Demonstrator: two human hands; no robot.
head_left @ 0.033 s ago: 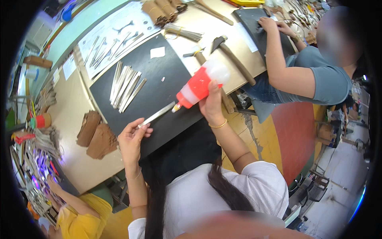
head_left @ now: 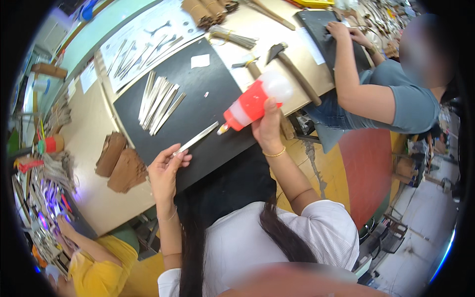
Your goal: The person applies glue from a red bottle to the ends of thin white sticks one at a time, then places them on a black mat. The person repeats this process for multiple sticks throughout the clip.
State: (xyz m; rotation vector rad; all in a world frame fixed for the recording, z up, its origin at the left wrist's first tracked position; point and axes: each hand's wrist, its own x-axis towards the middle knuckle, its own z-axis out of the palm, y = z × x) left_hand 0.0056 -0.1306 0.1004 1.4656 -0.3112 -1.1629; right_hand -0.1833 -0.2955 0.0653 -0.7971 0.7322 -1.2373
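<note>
My left hand point(head_left: 169, 165) pinches the near end of a thin, pale metallic strip point(head_left: 199, 137) above the black mat point(head_left: 213, 84). Gripped in my right hand point(head_left: 267, 123) is a squeeze bottle point(head_left: 252, 105) with a red label and a clear, rounded base. It is tilted so that its yellowish nozzle tip points down and left, close beside the strip's far end. Whether the tip touches the strip I cannot tell. Several similar strips point(head_left: 159, 104) lie fanned on the mat, with a small white paper piece point(head_left: 200, 61) beyond them.
Brown cloths point(head_left: 121, 163) lie left of the mat. A hammer point(head_left: 292, 69) rests on the table at right, and a bundle of thin strips point(head_left: 231, 37) lies behind the mat. At right a co-worker point(head_left: 396, 96) works on another dark mat; a person in yellow point(head_left: 101, 262) is at lower left.
The bottle and my right hand have shifted slightly right. The strip's far end now sits a little apart from the nozzle, while my left hand keeps its pinch. The whole view has also shifted slightly.
</note>
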